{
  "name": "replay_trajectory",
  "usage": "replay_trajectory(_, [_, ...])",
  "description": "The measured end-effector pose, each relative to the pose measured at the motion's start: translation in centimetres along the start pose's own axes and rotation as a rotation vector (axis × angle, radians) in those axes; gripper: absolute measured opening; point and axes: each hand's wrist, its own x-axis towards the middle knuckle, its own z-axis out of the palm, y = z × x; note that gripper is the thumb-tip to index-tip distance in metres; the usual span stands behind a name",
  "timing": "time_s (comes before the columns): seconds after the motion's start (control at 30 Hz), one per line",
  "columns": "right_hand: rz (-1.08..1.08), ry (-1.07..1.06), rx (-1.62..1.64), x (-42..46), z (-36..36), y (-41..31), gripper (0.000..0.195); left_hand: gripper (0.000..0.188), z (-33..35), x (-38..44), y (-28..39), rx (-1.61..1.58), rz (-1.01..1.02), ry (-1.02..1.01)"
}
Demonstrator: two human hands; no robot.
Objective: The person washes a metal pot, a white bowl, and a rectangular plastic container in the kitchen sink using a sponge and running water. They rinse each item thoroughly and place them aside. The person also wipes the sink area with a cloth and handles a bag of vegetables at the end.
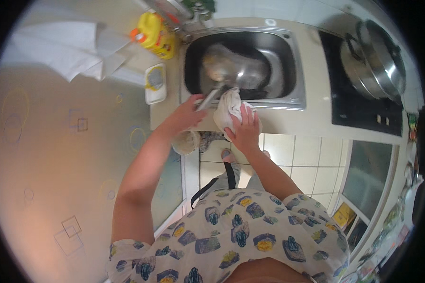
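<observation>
A metal pan, blurred and tilted, is inside the stainless steel sink. Its pale grey handle reaches out over the sink's front rim. My left hand is around the end of this handle, the thumb and fingers on either side of it. A crumpled white cloth is bunched in my right hand at the counter's front edge. The cloth's upper end lies close to the handle, and whether they touch is hidden.
A yellow jug with an orange cap stands left of the sink, behind a white dish with a scouring pad. Stacked steel pots rest on the black cooktop at right. A round container sits below the counter.
</observation>
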Motion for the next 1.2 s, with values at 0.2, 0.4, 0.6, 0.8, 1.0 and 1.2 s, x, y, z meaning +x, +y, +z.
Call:
replay_trajectory(0.2, [-0.118, -0.111, 0.261, 4.0, 8.1, -12.2, 0.046, 0.071, 7.7, 1.1, 1.4, -0.077, 0.076, -0.032])
replay_trajectory(0.4, [-0.430, -0.198, 0.118, 5.5, 12.2, -17.7, 0.047, 0.070, 13.4, 3.2, -5.2, -0.210, 0.173, -0.235])
replay_trajectory(0.6, [-0.421, -0.255, 0.134, 6.0, 11.8, -17.1, 0.052, 0.032, -7.2, 3.7, -14.4, -0.072, 0.476, 0.860])
replay_trajectory(0.8, [-0.455, -0.319, 0.160, 6.3, 11.5, -19.2, 0.049, 0.026, -16.0, 7.9, -23.5, 0.176, -0.022, 0.798])
replay_trajectory(1.0, [-0.426, -0.368, 0.513, 9.9, 8.8, -21.4, 0.057, 0.026, -17.8, 3.0, -28.1, -0.621, 0.051, 0.733])
replay_trajectory(1.2, [-0.700, -0.115, 0.050, 26.5, 4.1, -25.2, 0.055, 0.024, -15.7, -13.8, -33.3, -0.772, 0.051, 0.940])
